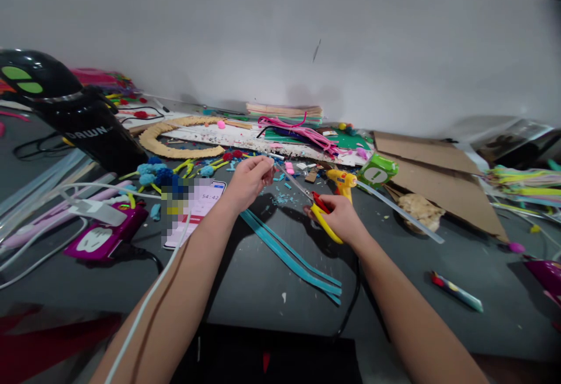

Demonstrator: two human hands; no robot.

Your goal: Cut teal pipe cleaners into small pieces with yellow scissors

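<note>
My right hand [339, 217] is closed around the handles of a pair of scissors [324, 224], yellow and red. Their metal blades point up and left toward my left hand [252, 179]. That hand is closed in a pinch near the blade tips; whatever its fingers hold is too small to make out. Below my hands, blue pipe cleaner strips [289, 255] lie on the dark table [272, 308]. Small blue clippings [284, 199] are scattered under the blades. Just behind my right hand is a yellow glue gun [343, 179] with a clear glue stick in its back.
On the left are a black bottle [94, 121], a phone [205, 203] and a purple power strip [105, 232] with white cables. Cardboard [442, 179], a green box [377, 170] and a lighter [456, 291] lie on the right. A white panel [280, 39] rises behind.
</note>
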